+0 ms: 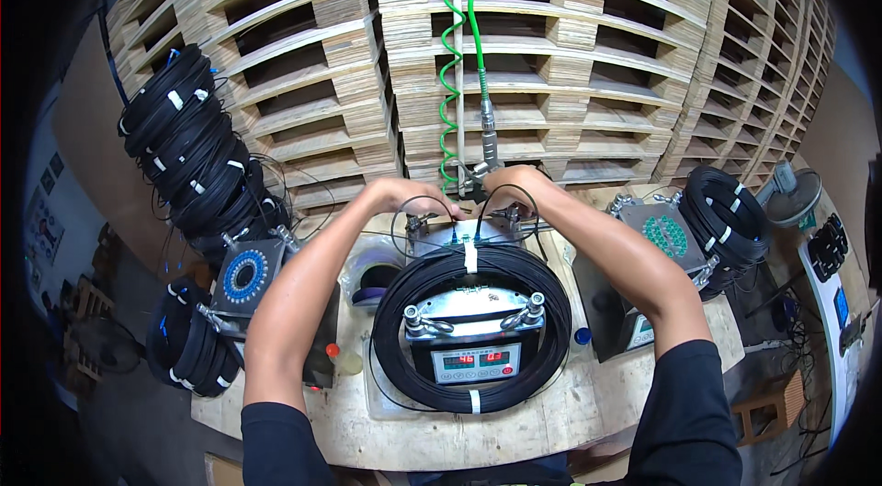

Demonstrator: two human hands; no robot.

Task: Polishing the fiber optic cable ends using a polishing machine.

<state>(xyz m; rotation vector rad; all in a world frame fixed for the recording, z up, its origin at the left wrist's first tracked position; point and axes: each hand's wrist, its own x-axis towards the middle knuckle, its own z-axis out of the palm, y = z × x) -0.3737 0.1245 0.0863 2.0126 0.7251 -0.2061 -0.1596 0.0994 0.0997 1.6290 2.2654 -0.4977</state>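
A polishing machine point(476, 350) with a red digital display stands in front of me on the table. Around it lies a large coil of black cable point(386, 330), bound with white tape, with thin cable ends looping up at its back. Two metal clamps point(527, 313) sit at the near side of its metal plate point(478, 301). My left hand point(424, 197) is over the machine's far edge, fingers bent together close to a cable end. Beside it, my right hand point(511, 188) curls at the far right corner, its fingertips partly hidden. What either hand grips is too small to make out.
A metal air gun point(489, 132) hangs on a green coiled hose point(477, 17) just beyond my hands. Similar machines flank me, with a blue ring point(244, 277) and a green ring point(663, 236) of connectors. Cable coils point(188, 151) pile up left; wooden pallets point(542, 54) rise behind.
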